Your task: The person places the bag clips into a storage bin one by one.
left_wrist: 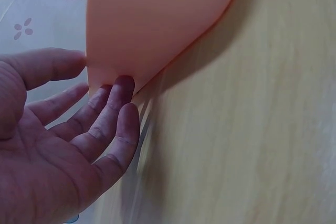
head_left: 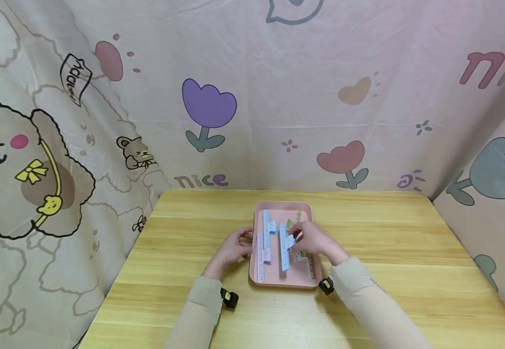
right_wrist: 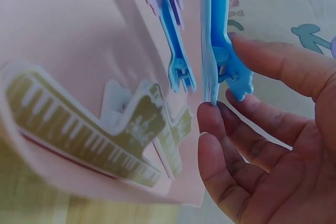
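Note:
My right hand [head_left: 315, 238] pinches a long blue page clip [head_left: 284, 247] by its spring handle, holding it lengthwise above the middle of a pink tray [head_left: 278, 279]. Against the tray's left outer wall rest the loosely bent fingers of my left hand [head_left: 234, 248], its thumb at the rim. Inside on the left lie another blue page clip [head_left: 266, 218] and, nearer me, a purple one [head_left: 260, 266], both piano-key patterned. A gold-and-white page clip [right_wrist: 79, 129] lies along the right side, with a second gold clip [right_wrist: 170, 148] beyond it. My right hand partly hides these in the head view.
The tray stands on a wood-grain table [head_left: 379, 232]. A patterned cloth [head_left: 256, 121] hangs behind the table and at both sides. Black wrist cameras [head_left: 229, 298] are strapped at both cuffs, the right one close to the tray's near right corner.

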{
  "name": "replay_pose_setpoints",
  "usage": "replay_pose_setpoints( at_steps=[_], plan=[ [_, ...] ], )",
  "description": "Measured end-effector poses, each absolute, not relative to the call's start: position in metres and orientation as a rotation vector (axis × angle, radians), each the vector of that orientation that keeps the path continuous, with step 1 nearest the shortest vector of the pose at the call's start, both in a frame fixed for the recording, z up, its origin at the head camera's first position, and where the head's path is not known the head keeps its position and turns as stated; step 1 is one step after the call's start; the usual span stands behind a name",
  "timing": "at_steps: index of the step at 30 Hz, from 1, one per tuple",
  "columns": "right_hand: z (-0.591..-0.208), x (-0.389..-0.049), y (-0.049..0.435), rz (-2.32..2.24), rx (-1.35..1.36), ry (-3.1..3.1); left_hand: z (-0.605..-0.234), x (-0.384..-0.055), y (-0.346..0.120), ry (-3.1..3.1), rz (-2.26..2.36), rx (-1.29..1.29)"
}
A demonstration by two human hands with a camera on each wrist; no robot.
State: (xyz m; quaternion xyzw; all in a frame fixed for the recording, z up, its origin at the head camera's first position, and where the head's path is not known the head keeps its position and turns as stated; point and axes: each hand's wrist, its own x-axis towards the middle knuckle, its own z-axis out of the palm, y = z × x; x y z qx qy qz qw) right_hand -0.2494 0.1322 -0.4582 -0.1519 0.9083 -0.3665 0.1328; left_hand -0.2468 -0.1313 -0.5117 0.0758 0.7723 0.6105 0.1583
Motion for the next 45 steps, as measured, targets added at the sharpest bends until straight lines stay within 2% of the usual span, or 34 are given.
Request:
replay_pose_setpoints(
  at_steps=[28, 40, 45],
  plan=[
    [-0.465, -0.242, 0.124, -0.976, -0.414, 2.536, -0.514, -0.247, -0.129, 2.182, 1.759, 0.217],
    [-0.469, -0.244, 0.149, -1.205, -0.695, 2.432, -0.513, -0.247, -0.131, 2.194, 1.747, 0.236],
    [-0.466, -0.239, 0.158, -1.282, -0.723, 2.409, -0.513, -0.247, -0.132, 2.22, 1.723, 0.25]
  ],
)
